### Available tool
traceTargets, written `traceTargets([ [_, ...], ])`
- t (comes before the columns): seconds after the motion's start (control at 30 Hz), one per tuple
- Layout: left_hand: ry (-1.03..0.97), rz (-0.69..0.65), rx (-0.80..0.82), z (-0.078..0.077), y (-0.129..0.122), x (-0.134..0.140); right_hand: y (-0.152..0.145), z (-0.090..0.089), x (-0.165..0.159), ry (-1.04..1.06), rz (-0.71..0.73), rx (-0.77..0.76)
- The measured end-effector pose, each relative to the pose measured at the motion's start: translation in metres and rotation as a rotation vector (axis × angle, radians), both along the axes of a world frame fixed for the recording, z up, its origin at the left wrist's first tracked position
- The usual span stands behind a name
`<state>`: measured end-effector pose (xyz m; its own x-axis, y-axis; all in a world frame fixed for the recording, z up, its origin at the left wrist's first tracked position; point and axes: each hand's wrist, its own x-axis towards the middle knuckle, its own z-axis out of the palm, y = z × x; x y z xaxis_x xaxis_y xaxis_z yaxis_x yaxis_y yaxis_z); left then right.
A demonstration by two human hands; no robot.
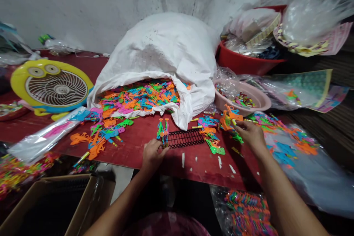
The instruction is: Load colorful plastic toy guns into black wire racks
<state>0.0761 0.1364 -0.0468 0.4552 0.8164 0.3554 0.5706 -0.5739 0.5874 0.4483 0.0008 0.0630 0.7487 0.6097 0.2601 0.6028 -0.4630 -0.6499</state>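
My left hand (153, 153) is closed at the left end of a black plastic grid rack (186, 138). Several coloured plastic pieces (165, 129) stand upright in that end, by my fingertips. Over the table's right side, my right hand (250, 134) pinches a bunch of orange and other coloured plastic toy pieces (228, 120). More loose pieces (211, 132), blue, orange and green, lie between the rack and my right hand. Some carry short yellow tubes. The exact kind of toy is too small to make out.
A big white sack (163, 51) spills coloured pieces onto the red table (171, 166). At left are a yellow fan (18, 77) and a cardboard box (80, 206). A pink basin (262, 103), a red tub (243, 62) and plastic bags (315, 169) crowd the right.
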Motion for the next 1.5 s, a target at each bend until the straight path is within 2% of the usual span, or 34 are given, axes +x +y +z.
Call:
traceTargets([
  [0.07, -0.024, 0.000, -0.009, 0.000, -0.002, -0.001, 0.007, 0.003, -0.003, 0.453, 0.080, 0.205],
  [0.13, -0.046, 0.000, -0.034, -0.001, -0.003, -0.002, 0.013, 0.004, -0.010, 0.814, 0.192, 0.342],
  [0.2, -0.056, 0.001, -0.064, -0.001, -0.004, -0.003, 0.018, 0.002, -0.022, 0.998, 0.265, 0.430],
  [0.3, -0.062, 0.001, -0.088, -0.001, -0.004, -0.003, 0.021, -0.005, -0.048, 1.071, 0.310, 0.451],
  [0.43, -0.069, 0.016, -0.089, 0.001, -0.005, -0.002, 0.025, -0.018, -0.091, 1.038, 0.394, 0.364],
  [0.63, -0.046, 0.034, -0.098, 0.004, -0.006, -0.001, 0.029, -0.048, -0.150, 0.743, 0.433, 0.285],
  [0.8, -0.034, 0.031, -0.100, 0.006, -0.005, -0.001, 0.037, -0.069, -0.185, 0.640, 0.446, 0.146],
  [1.1, -0.056, -0.025, -0.131, 0.005, -0.003, -0.007, 0.054, -0.066, -0.202, 0.558, 0.576, -0.077],
  [1.5, -0.058, -0.040, -0.132, 0.009, -0.004, -0.009, 0.068, -0.073, -0.210, 0.013, 0.700, -0.145],
])
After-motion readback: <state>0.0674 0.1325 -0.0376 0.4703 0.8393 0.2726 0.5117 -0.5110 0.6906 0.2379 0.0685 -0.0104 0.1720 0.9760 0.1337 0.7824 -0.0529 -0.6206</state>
